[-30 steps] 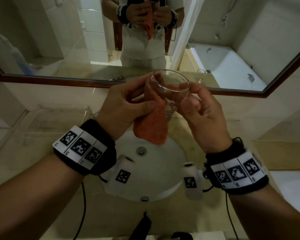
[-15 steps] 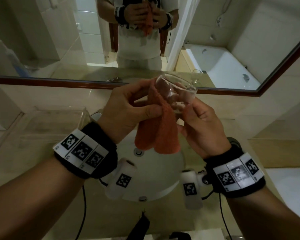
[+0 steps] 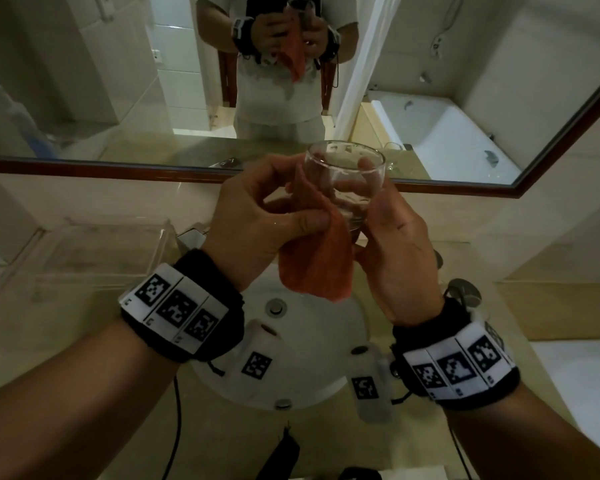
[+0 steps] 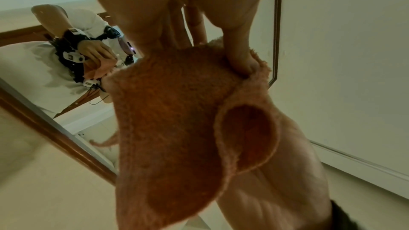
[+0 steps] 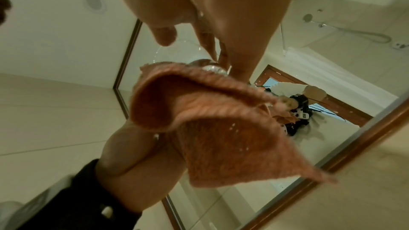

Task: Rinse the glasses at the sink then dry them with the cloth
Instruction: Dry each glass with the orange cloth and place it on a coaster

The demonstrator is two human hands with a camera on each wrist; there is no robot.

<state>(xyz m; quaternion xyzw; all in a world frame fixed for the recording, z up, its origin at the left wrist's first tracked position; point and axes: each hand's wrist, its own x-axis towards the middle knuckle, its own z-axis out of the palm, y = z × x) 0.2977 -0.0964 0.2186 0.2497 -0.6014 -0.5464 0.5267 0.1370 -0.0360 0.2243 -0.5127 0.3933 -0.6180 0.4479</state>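
Observation:
A clear glass (image 3: 349, 178) is held upright above the white sink (image 3: 329, 327), mouth toward the mirror. My right hand (image 3: 392, 237) grips its base and side, fingers curled behind it. My left hand (image 3: 257, 220) pinches an orange cloth (image 3: 317, 265) against the glass's left wall, thumb on the fabric; the cloth hangs down below both hands. In the left wrist view the cloth (image 4: 177, 120) fills the middle and hides the glass. The right wrist view shows the cloth (image 5: 210, 120) draped under the glass's base (image 5: 212, 67).
A wood-framed mirror (image 3: 84, 164) runs along the wall behind the sink. A clear acrylic tray (image 3: 94, 251) sits on the counter at left. The sink drain (image 3: 275, 306) lies below the hands. Another glass (image 3: 394, 157) shows in the mirror, right of the held one.
The glass has been turned from tilted to upright between the hands. The cloth has shifted along its left wall, and both hands have stayed above the sink.

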